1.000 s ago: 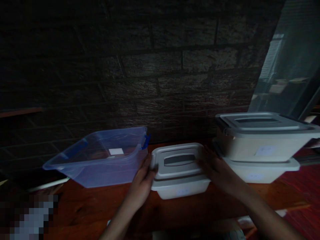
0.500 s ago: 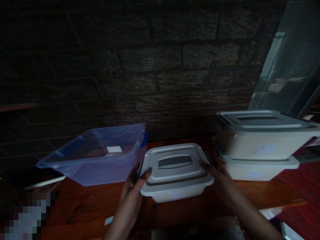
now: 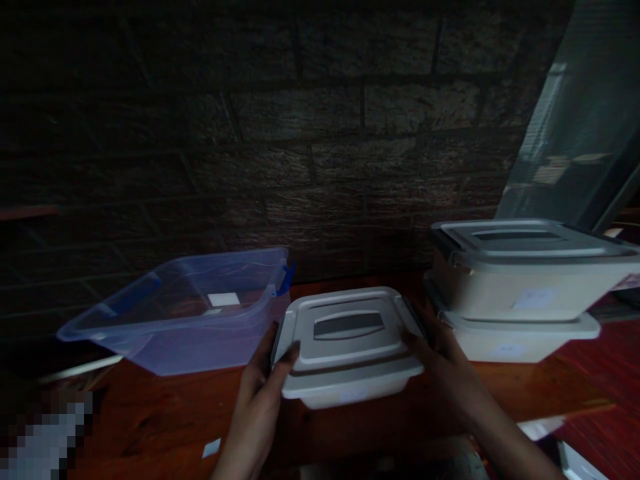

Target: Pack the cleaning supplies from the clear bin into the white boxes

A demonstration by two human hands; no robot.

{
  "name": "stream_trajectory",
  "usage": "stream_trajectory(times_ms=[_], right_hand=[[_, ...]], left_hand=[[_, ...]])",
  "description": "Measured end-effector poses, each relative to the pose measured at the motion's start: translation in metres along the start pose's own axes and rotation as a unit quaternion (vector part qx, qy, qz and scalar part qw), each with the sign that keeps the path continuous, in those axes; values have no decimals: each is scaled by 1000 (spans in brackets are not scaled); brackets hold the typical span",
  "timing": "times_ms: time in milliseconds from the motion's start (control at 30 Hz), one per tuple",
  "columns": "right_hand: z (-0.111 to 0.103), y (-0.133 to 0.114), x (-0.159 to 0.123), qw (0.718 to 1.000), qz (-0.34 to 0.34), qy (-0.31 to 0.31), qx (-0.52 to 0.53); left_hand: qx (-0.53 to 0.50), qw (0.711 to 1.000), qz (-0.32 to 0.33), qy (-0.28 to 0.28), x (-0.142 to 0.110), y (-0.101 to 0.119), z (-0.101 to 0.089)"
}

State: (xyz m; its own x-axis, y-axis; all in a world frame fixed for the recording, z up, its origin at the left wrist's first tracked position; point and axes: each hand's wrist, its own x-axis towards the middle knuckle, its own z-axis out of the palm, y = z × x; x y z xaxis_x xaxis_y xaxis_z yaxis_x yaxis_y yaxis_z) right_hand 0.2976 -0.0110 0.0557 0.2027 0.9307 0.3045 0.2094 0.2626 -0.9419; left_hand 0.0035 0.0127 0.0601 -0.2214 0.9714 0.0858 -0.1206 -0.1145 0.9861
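Observation:
A small white lidded storage box (image 3: 350,360) with a grey handle inset in its lid is held level between my two hands, low over the bench. My left hand (image 3: 265,380) grips its left side, thumb on the lid's edge and fingers round the dark side latch. On the opposite side my right hand (image 3: 440,353) clasps the box, thumb on the lid; its other fingers are partly hidden. Left of the box stands an open clear plastic bin (image 3: 200,347) with blue handles and a white paper inside.
Two larger lidded boxes are stacked at the right, an upper box (image 3: 520,287) on a lower box (image 3: 505,343), both labelled. A brick wall (image 3: 330,147) rises behind the wooden bench (image 3: 150,413). A paper scrap (image 3: 211,447) lies near the bench's front.
My hands keep the same hold on the small box. The view has shifted slightly, so the clear bin appears a little further left; the stacked boxes look unchanged.

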Motion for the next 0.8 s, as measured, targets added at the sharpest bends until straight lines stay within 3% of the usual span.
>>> stream_trajectory(times_ms=[200,400,800], right_hand=[[1,5,-2,998,10,15,-59],[-4,6,-3,995,15,-8,-94],[-9,6,-4,987,-40,-30,-155]], left_hand=[[13,1000,-1,10,-2,-4,-2],[46,999,9,-2,0,-5,-9],[125,991,39,-24,-2,19,-2]])
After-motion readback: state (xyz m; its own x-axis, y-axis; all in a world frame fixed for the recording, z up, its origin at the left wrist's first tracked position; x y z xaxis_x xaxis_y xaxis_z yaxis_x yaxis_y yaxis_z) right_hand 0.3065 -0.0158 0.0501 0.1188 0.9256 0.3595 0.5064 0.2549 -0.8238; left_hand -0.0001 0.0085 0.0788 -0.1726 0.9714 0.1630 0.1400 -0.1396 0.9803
